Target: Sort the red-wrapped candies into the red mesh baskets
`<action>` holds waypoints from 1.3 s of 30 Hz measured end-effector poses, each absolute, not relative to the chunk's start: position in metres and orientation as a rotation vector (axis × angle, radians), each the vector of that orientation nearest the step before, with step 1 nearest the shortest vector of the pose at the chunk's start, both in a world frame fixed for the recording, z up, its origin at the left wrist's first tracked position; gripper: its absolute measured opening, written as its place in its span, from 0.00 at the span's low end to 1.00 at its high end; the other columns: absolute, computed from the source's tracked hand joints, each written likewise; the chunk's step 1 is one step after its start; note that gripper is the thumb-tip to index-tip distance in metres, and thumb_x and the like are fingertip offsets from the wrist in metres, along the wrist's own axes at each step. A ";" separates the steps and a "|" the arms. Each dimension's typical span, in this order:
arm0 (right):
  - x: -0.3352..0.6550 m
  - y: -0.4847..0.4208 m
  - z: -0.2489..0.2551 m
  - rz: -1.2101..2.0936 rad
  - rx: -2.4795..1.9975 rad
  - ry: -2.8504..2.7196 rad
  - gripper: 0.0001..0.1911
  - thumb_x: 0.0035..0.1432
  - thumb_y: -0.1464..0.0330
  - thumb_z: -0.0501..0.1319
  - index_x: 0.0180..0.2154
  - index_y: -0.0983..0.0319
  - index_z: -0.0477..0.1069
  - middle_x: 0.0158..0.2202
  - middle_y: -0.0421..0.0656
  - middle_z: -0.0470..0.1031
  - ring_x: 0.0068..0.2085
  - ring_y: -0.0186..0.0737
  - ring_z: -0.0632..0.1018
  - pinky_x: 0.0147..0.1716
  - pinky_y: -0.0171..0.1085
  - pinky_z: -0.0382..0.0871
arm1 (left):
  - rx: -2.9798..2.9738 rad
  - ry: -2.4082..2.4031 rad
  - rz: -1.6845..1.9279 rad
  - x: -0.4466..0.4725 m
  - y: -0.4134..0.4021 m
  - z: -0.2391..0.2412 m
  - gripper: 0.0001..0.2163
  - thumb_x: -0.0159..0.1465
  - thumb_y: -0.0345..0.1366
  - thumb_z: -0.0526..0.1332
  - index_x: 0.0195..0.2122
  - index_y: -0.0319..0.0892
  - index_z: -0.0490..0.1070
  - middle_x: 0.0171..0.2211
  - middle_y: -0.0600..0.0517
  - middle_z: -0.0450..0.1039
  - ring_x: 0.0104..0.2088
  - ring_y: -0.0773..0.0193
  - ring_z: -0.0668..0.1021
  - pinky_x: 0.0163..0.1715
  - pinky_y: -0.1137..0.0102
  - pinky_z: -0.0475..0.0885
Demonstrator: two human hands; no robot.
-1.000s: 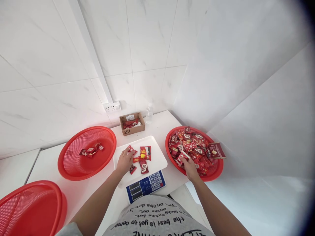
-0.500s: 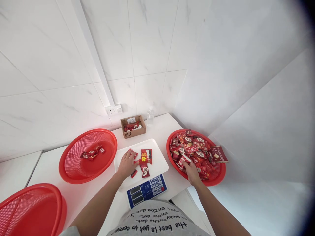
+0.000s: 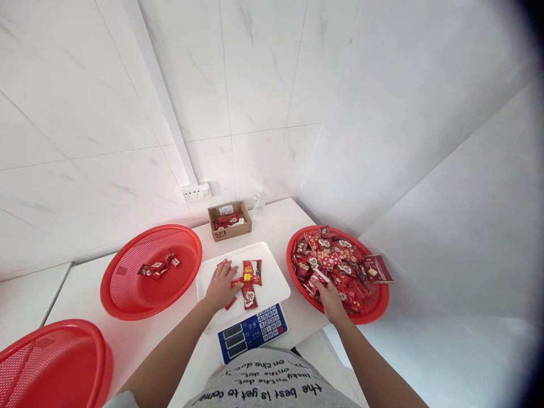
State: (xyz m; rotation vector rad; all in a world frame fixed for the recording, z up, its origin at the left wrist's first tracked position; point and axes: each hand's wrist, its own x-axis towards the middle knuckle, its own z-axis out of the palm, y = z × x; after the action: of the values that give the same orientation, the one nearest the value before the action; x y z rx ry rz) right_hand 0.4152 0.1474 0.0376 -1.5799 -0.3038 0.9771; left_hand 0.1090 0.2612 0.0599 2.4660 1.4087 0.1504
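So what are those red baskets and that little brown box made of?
The red baskets look like glossy moulded plastic: fine mesh holes, bright uniform colour. The brown box seems matte cardboard, with printed lettering and a paper label.

My left hand [image 3: 221, 286] lies on the scale's weighing tray [image 3: 274, 266], with candy packets [image 3: 250, 273] just right of it and the scale keypad [image 3: 253, 331] before it. Behind it stand a cardboard box [image 3: 229, 221] and a water bottle [image 3: 258, 202]. Left of it sits a mesh basket [image 3: 127, 294]. My right hand [image 3: 329, 294] rests in the candy-filled basket [image 3: 379, 309].
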 end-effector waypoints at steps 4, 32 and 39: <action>0.415 0.148 0.038 0.977 -1.594 -0.287 0.19 0.37 0.62 0.66 0.34 0.59 0.67 0.28 0.36 0.73 0.29 0.37 0.75 0.27 0.36 0.74 | 2.574 1.266 0.144 0.124 0.259 0.063 0.26 0.61 0.48 0.52 0.61 0.50 0.53 0.64 0.48 0.49 0.63 0.49 0.49 0.58 0.51 0.51; 0.422 0.146 0.024 0.997 -1.567 -0.344 0.20 0.39 0.61 0.65 0.38 0.58 0.67 0.31 0.36 0.74 0.31 0.37 0.75 0.27 0.36 0.74 | 2.558 1.243 0.082 0.123 0.261 0.053 0.26 0.61 0.48 0.52 0.61 0.53 0.53 0.63 0.49 0.51 0.63 0.49 0.50 0.58 0.50 0.48; 0.420 0.147 0.026 0.990 -1.561 -0.333 0.20 0.38 0.61 0.65 0.37 0.58 0.67 0.29 0.35 0.73 0.29 0.37 0.75 0.27 0.37 0.74 | 2.585 1.296 0.088 0.119 0.254 0.052 0.35 0.58 0.59 0.48 0.63 0.46 0.48 0.65 0.44 0.45 0.64 0.45 0.45 0.58 0.48 0.43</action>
State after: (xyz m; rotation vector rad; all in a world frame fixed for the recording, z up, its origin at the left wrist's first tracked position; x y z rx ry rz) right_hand 0.4200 0.1470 0.0261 -1.5605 -0.3331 0.9897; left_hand 0.1190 0.2543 0.0524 2.5851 1.2961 0.0878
